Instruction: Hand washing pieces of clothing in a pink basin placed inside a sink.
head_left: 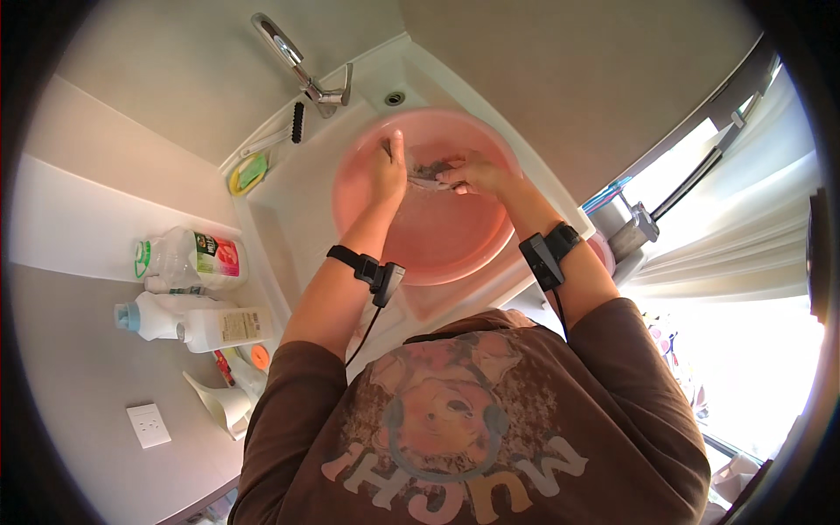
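A round pink basin (pixel 455 122) with water in it sits in the white sink. Both of my hands are inside the basin, over its far half. Between them is a small, soft-looking wet piece, dark grey and whitish, probably cloth (pixel 427 182). My left hand (pixel 392 168) has its thumb pointing up and its fingers curled round a dark bit of it. From the other side, the bent fingers of my right hand (pixel 477 173) grip the piece's right end. A black strap with a small device is on each forearm.
A chrome faucet (pixel 306 79) rises behind the sink (pixel 284 214), near a black brush (pixel 298 122) and a yellow-green sponge (pixel 252 173). Several plastic bottles (pixel 229 325) and a white scoop-like container (pixel 226 404) line the left side. A pale curtain (pixel 735 249) hangs at right.
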`<action>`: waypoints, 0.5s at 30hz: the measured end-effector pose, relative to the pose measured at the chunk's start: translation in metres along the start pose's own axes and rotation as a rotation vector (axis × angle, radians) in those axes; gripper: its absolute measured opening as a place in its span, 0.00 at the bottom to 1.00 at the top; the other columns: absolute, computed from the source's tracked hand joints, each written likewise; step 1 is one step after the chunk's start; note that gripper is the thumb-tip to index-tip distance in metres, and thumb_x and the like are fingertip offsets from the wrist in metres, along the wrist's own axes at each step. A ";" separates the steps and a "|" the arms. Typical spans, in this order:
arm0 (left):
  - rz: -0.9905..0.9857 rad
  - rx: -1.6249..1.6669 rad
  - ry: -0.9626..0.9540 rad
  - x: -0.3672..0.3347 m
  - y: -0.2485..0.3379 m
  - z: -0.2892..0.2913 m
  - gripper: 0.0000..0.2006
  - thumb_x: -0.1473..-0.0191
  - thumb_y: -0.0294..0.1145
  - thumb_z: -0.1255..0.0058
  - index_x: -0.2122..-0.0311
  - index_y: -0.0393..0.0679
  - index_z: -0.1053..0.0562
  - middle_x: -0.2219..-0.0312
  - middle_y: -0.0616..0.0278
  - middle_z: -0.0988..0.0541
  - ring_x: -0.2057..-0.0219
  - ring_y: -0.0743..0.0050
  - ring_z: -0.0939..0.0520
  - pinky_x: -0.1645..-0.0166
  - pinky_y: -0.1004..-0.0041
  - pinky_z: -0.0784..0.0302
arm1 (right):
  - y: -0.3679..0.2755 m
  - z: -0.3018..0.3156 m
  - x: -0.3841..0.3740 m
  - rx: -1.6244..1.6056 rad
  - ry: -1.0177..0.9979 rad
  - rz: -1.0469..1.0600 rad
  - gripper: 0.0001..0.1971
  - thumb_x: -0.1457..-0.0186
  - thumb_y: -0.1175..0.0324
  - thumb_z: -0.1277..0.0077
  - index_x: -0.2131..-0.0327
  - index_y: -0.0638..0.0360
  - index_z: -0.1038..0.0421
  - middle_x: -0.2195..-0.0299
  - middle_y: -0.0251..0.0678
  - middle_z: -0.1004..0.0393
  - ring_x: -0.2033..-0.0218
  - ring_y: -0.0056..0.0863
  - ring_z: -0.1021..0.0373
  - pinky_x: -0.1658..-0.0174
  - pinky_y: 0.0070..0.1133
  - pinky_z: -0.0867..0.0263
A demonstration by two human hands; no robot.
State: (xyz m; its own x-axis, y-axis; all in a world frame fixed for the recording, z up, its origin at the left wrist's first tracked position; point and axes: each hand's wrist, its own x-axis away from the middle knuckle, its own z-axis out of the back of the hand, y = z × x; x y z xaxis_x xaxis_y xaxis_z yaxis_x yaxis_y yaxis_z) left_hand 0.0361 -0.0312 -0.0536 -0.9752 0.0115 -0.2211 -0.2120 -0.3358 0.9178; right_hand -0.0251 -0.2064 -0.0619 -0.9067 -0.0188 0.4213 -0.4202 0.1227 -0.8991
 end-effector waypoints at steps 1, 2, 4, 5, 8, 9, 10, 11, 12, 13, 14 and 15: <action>-0.050 -0.127 -0.138 -0.002 0.001 0.009 0.28 0.40 0.55 0.60 0.63 0.32 0.31 0.73 0.48 0.25 0.68 0.55 0.23 0.62 0.63 0.29 | -0.011 -0.002 0.005 0.001 -0.005 -0.001 0.18 0.46 0.64 0.45 0.53 0.59 0.30 0.69 0.31 0.24 0.69 0.22 0.29 0.67 0.21 0.32; -0.098 -0.255 -0.276 -0.004 0.002 0.016 0.28 0.42 0.56 0.57 0.62 0.32 0.31 0.72 0.46 0.25 0.68 0.54 0.22 0.62 0.62 0.29 | -0.023 -0.001 0.010 0.259 0.028 -0.040 0.17 0.46 0.64 0.45 0.54 0.58 0.29 0.68 0.32 0.23 0.67 0.22 0.29 0.65 0.21 0.32; -0.092 -0.347 -0.349 -0.005 0.016 0.019 0.28 0.45 0.56 0.52 0.62 0.32 0.30 0.73 0.49 0.24 0.68 0.55 0.22 0.62 0.62 0.29 | -0.027 0.009 0.008 0.511 0.077 -0.084 0.16 0.46 0.64 0.44 0.55 0.56 0.28 0.67 0.33 0.23 0.66 0.21 0.28 0.63 0.22 0.32; -0.088 -0.440 -0.419 -0.006 0.021 0.018 0.29 0.48 0.56 0.47 0.62 0.33 0.29 0.73 0.51 0.24 0.68 0.56 0.22 0.61 0.63 0.28 | -0.017 0.022 -0.004 0.632 0.093 0.022 0.15 0.46 0.63 0.45 0.56 0.55 0.27 0.66 0.35 0.22 0.64 0.23 0.28 0.61 0.23 0.32; -0.666 -0.550 -0.199 -0.012 -0.009 0.034 0.26 0.54 0.52 0.39 0.66 0.34 0.27 0.72 0.54 0.22 0.67 0.59 0.20 0.59 0.66 0.26 | -0.015 0.020 -0.019 0.882 0.271 0.163 0.13 0.45 0.60 0.48 0.59 0.55 0.25 0.64 0.39 0.22 0.61 0.29 0.27 0.58 0.27 0.32; -0.666 -0.547 -0.205 -0.016 -0.010 0.037 0.26 0.54 0.52 0.39 0.66 0.34 0.27 0.72 0.54 0.22 0.67 0.59 0.20 0.59 0.66 0.26 | -0.015 0.023 -0.019 0.998 0.480 0.179 0.14 0.44 0.58 0.50 0.61 0.57 0.24 0.64 0.40 0.22 0.60 0.33 0.26 0.57 0.29 0.33; -0.470 -0.511 -0.442 -0.020 -0.010 0.042 0.24 0.55 0.48 0.38 0.63 0.35 0.27 0.69 0.54 0.21 0.64 0.60 0.20 0.56 0.66 0.26 | -0.013 0.030 -0.020 0.997 0.482 0.172 0.14 0.44 0.58 0.50 0.61 0.57 0.24 0.64 0.40 0.22 0.60 0.33 0.26 0.57 0.29 0.33; -0.268 -0.468 -0.672 -0.024 -0.009 0.046 0.23 0.56 0.45 0.37 0.61 0.36 0.26 0.66 0.53 0.20 0.62 0.60 0.20 0.54 0.67 0.26 | -0.012 0.040 -0.019 0.930 0.479 0.150 0.15 0.44 0.57 0.51 0.59 0.56 0.26 0.63 0.41 0.22 0.59 0.37 0.27 0.56 0.31 0.33; -0.266 -0.468 -0.672 -0.029 -0.015 0.051 0.23 0.56 0.45 0.37 0.61 0.36 0.26 0.66 0.53 0.20 0.62 0.60 0.20 0.54 0.67 0.26 | -0.012 0.043 -0.018 0.863 0.471 0.135 0.17 0.43 0.57 0.53 0.56 0.56 0.28 0.63 0.42 0.22 0.58 0.41 0.27 0.55 0.33 0.34; -0.125 -0.454 -0.691 -0.036 -0.028 0.056 0.25 0.56 0.42 0.37 0.56 0.36 0.27 0.63 0.52 0.21 0.60 0.60 0.20 0.53 0.67 0.26 | -0.013 0.038 -0.020 0.865 0.462 0.138 0.17 0.43 0.57 0.53 0.56 0.56 0.28 0.63 0.42 0.22 0.58 0.41 0.27 0.55 0.33 0.34; 0.015 -0.437 -0.707 -0.042 -0.041 0.062 0.27 0.56 0.40 0.37 0.52 0.37 0.29 0.60 0.51 0.21 0.58 0.60 0.20 0.52 0.66 0.26 | -0.013 0.032 -0.020 0.827 0.530 0.210 0.18 0.43 0.58 0.52 0.52 0.54 0.31 0.61 0.42 0.23 0.57 0.41 0.28 0.54 0.32 0.34; -0.013 -0.409 -0.781 -0.046 -0.045 0.062 0.32 0.55 0.40 0.38 0.45 0.38 0.34 0.54 0.50 0.24 0.52 0.60 0.23 0.48 0.64 0.29 | -0.011 0.030 -0.021 0.786 0.604 0.276 0.20 0.44 0.59 0.52 0.49 0.53 0.34 0.59 0.43 0.24 0.56 0.41 0.29 0.52 0.32 0.34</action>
State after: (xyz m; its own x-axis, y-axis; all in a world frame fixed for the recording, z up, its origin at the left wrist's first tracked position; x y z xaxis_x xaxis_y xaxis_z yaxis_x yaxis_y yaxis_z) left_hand 0.0863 0.0420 -0.0648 -0.7698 0.6076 0.1956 -0.3295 -0.6408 0.6934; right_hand -0.0027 -0.2375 -0.0644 -0.8974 0.4408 -0.0172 -0.3012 -0.6407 -0.7062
